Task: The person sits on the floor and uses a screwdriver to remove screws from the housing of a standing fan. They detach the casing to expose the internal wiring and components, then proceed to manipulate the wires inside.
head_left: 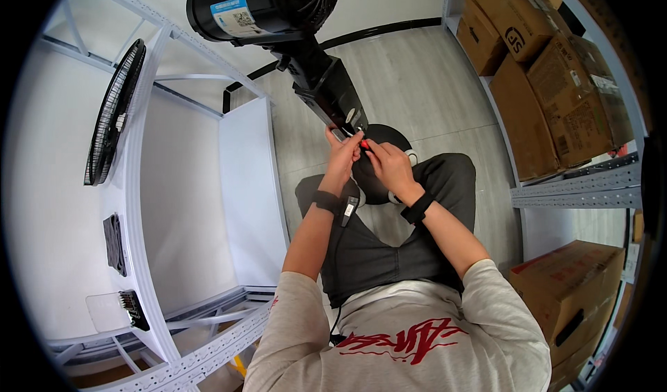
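A black stand fan without blades or grille on its motor housing leans upward in front of me, its round base on the floor between my feet. My left hand is closed at the lower end of the fan's control box, thumb and index finger against it. My right hand is closed in a pinch beside it, on a small red piece that looks like part of a tool handle. The fingers hide the rest of it. Both hands nearly meet at the stand.
On the white shelf to my left stand a round black fan grille, a dark folded item and a black bit holder. Cardboard boxes fill the rack on the right; another carton sits lower down. A cable hangs by my left wrist.
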A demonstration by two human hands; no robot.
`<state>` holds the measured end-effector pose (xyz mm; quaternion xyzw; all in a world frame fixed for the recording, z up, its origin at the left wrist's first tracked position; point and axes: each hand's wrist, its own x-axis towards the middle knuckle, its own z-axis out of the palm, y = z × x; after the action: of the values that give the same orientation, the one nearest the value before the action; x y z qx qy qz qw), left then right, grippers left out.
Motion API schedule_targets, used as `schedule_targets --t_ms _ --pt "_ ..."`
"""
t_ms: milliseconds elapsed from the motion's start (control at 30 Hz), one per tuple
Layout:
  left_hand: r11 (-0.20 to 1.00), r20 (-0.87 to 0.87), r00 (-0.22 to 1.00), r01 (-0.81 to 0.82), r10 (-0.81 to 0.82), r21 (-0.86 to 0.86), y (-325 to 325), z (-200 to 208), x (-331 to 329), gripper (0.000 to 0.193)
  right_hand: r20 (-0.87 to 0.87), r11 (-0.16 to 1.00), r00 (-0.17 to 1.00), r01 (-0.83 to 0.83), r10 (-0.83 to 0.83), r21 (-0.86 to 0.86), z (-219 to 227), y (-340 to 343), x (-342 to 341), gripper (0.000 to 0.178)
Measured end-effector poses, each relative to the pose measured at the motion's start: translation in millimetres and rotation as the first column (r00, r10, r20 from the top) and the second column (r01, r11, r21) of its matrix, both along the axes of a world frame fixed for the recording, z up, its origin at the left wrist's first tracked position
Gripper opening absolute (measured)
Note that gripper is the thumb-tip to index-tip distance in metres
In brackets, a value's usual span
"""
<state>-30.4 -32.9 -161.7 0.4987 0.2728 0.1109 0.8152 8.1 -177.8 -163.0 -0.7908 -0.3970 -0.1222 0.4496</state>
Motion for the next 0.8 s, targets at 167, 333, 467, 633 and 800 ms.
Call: schedule_targets --t_ms 167,333,467,633,800 --pt "0.999 0.016 1.000 0.007 -0.007 0.034 -2 2 2 0.076 -0.001 1.000 1.000 -0.015 0.015 -0.010 -1 -2 1 0.029" --pt "1.000 0.011 1.000 -0.022 0.022 0.012 0 -3 3 0.076 -0.552 0.985 0.824 -0.046 0.132 0.167 -5 -1 2 0.027" --pt "1.000 0.011 1.000 -0.019 0.019 0.025 4 -8 -1 0.075 -0.942 0.940 -0.036 -0.058 0.334 0.336 -7 -11 15 0.035" --pt "1.000 -0.033 0.999 0.000 -0.001 -0.009 5 -1 2 0.071 -0.878 0.980 0.436 -0.075 0.196 0.182 -22 -6 12 0.033" --pt "0.999 -0.056 0.998 0.015 -0.017 -0.045 7 5 -1 0.070 -0.481 0.999 0.876 0.015 -0.029 -0.032 -4 -4 -1 0.026"
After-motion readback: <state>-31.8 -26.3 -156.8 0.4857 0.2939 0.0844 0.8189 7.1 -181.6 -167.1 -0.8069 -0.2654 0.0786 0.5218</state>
